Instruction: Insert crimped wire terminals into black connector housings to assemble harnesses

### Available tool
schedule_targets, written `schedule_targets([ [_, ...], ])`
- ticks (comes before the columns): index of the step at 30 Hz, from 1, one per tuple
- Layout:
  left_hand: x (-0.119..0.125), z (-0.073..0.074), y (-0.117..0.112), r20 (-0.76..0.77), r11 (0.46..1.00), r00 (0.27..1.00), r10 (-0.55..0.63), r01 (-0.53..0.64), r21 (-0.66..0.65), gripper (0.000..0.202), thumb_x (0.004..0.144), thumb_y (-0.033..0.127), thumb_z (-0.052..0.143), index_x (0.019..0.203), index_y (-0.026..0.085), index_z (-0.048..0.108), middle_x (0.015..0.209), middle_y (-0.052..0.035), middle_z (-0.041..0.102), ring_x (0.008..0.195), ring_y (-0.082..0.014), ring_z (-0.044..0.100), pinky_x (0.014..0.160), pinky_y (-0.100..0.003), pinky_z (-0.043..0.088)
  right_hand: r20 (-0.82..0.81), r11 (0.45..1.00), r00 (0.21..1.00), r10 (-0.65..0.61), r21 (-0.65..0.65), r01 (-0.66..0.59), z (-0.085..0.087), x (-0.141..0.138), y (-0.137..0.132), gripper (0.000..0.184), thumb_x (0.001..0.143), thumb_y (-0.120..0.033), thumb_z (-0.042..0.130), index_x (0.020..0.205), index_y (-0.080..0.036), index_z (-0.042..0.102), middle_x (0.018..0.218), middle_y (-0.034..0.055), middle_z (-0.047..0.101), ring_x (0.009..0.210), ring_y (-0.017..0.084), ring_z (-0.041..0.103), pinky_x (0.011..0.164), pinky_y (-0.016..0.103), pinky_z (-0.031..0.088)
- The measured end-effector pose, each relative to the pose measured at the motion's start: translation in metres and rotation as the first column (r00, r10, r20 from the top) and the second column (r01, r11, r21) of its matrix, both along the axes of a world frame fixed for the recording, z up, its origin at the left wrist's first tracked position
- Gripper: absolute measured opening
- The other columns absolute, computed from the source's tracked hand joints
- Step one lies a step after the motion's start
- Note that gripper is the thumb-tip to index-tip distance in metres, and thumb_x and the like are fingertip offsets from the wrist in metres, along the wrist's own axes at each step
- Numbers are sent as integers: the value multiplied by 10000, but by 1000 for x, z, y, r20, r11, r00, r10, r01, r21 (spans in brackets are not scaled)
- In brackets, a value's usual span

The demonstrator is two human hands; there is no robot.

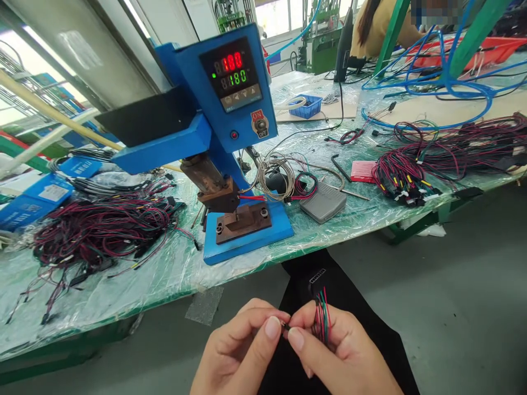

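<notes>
Both hands meet over my lap, below the table edge. Between the fingertips of my left hand and my right hand is a small black connector, largely covered by the thumbs. A bundle of thin red, green and black wires runs through the fingers of my right hand. My left hand pinches the connector's near side with thumb and forefinger. Ahead on the table stands a blue heat press, its display lit with red and green digits. Its brown metal block hangs above a brown base plate.
Piles of dark red and black cables lie left and right of the press. A grey foot pedal, a hex key and a red box lie nearby. Behind are a blue basket and a person.
</notes>
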State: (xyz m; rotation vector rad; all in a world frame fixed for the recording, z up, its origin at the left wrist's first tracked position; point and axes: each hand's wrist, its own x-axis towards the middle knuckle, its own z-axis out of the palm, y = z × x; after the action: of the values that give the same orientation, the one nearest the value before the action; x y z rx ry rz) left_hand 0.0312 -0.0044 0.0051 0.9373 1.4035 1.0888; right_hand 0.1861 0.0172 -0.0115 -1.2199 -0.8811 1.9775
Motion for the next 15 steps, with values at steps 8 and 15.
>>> schedule_targets([
  [8,-4,-7,-2,-14,998,998,60,-60,-7,100,849,352,791,818,260,764,864,6,664,821,-134,620,756,-137,539,-7,996,999,50,73,-49,-5,2,1,290,843,-473,717,801,-195,647,710,-17,531,667,144,453,638,278,400],
  [15,-10,2,-3,-213,997,977,-8,24,75,100,840,353,786,827,259,756,861,-16,664,810,-160,655,741,-170,560,18,997,999,35,64,-36,-4,3,1,278,835,-469,708,819,-195,662,743,-7,563,703,154,484,676,283,420],
])
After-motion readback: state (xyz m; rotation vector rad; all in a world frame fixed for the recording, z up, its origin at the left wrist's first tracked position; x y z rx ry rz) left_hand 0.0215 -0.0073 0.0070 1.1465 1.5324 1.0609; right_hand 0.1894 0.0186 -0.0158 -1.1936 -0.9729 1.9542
